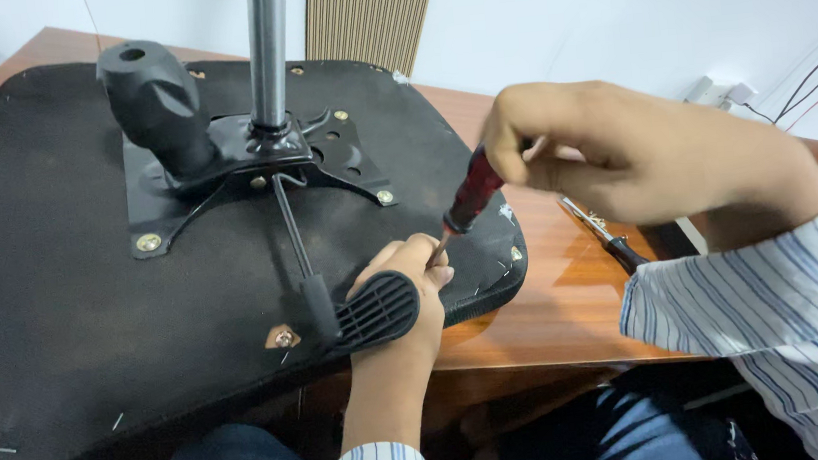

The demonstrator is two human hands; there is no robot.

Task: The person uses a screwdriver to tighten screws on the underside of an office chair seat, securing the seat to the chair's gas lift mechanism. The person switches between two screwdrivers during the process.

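An upturned black office chair seat (pixel 49 291) lies on a wooden table (pixel 572 295), its metal base plate (pixel 246 170) and chrome gas column (pixel 268 55) pointing up. My right hand (pixel 619 147) is closed around the dark red handle of a screwdriver (pixel 470 195), whose tip angles down toward the seat's front right edge. My left hand (pixel 413 279) rests there, fingers curled at the screwdriver tip, just behind the ribbed black paddle of the adjustment lever (pixel 372 312).
A second screwdriver (pixel 607 237) with a black handle lies on the table under my right wrist. A white power socket (pixel 718 92) with cables sits by the wall. A ribbed beige panel (pixel 365 12) stands behind the table.
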